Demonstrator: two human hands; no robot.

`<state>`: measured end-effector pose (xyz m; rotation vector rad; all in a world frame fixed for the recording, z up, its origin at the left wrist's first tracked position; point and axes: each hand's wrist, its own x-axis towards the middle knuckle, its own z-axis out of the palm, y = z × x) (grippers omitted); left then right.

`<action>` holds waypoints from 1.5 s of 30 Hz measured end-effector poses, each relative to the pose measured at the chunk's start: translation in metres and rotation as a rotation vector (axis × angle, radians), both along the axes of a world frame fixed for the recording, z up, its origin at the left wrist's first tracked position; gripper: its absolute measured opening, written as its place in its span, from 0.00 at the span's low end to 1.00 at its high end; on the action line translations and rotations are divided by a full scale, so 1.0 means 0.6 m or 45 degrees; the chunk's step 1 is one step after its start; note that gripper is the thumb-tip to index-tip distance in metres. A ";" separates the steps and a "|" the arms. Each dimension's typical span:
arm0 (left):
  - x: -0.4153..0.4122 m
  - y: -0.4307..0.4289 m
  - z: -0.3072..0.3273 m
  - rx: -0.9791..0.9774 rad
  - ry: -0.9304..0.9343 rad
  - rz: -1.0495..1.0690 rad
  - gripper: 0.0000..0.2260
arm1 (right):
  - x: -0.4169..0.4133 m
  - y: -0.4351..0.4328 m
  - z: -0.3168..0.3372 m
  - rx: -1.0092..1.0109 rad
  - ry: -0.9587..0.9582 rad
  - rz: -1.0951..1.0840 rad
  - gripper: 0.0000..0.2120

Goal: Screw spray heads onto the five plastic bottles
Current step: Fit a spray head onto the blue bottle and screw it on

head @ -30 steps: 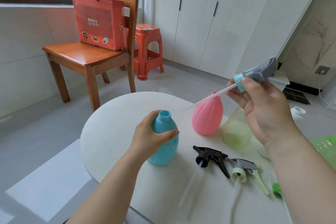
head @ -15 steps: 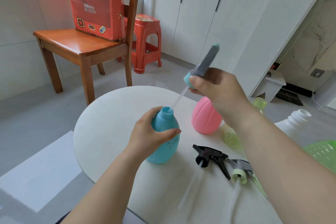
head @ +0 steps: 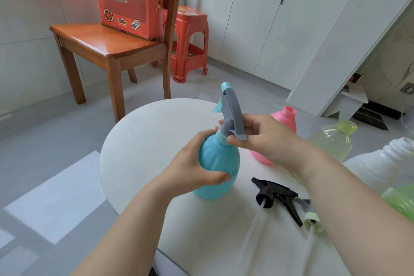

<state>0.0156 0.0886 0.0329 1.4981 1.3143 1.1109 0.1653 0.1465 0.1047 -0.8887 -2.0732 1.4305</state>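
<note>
A blue bottle (head: 220, 164) stands on the round white table (head: 143, 152), and my left hand (head: 193, 167) is wrapped around its body. A grey spray head (head: 233, 114) with a blue nozzle sits on the bottle's neck, its tube inside. My right hand (head: 262, 139) pinches that head at its base. Behind my right hand stand a pink bottle (head: 285, 119), a pale green bottle (head: 333, 139) and a white bottle (head: 385, 163), all with bare necks. A green bottle (head: 403, 201) shows at the right edge. A black spray head (head: 272, 195) and a grey one with a green collar (head: 311, 219) lie on the table.
A wooden chair (head: 107, 45) carrying a red box (head: 130, 0) stands beyond the table's far left edge, with a red plastic stool (head: 190, 45) behind it. White cupboards (head: 257, 18) line the back wall. Grey floor surrounds the table.
My right hand has brought the grey spray head down from the upper right, fed its tube into the blue bottle and set it on the neck. My left hand kept holding the bottle.
</note>
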 end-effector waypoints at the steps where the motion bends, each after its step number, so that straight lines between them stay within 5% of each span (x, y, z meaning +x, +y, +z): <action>1: -0.003 0.000 -0.002 -0.011 0.007 -0.025 0.27 | -0.001 0.000 0.000 0.002 -0.012 0.007 0.13; 5: -0.003 0.001 -0.006 -0.015 -0.018 0.021 0.27 | -0.013 -0.010 -0.005 0.065 0.066 -0.156 0.12; 12: 0.017 -0.005 -0.009 0.059 0.060 0.197 0.28 | -0.047 -0.047 -0.057 0.550 0.055 -0.789 0.13; 19: 0.025 -0.005 -0.011 0.044 0.108 0.266 0.31 | -0.029 -0.042 -0.057 0.092 0.241 -0.407 0.04; 26: 0.061 -0.013 -0.012 0.208 0.283 0.541 0.35 | -0.053 -0.044 -0.083 0.322 0.263 -0.835 0.15; 30: 0.021 -0.019 -0.013 0.179 0.286 0.197 0.35 | -0.041 -0.028 -0.072 0.245 0.315 -0.897 0.14; 33: -0.009 -0.013 -0.022 0.137 0.211 0.041 0.31 | -0.008 -0.016 -0.054 -0.040 0.276 -0.569 0.08; 37: 0.007 0.006 -0.034 -0.014 0.094 -0.112 0.40 | 0.023 -0.013 -0.050 -0.242 0.346 -0.226 0.10; 40: 0.033 0.012 -0.032 -0.012 -0.031 -0.051 0.38 | 0.018 -0.018 -0.058 -0.207 0.373 -0.416 0.08; 45: 0.089 0.001 -0.043 0.171 0.178 0.421 0.39 | -0.022 -0.034 -0.076 0.252 0.256 -0.930 0.15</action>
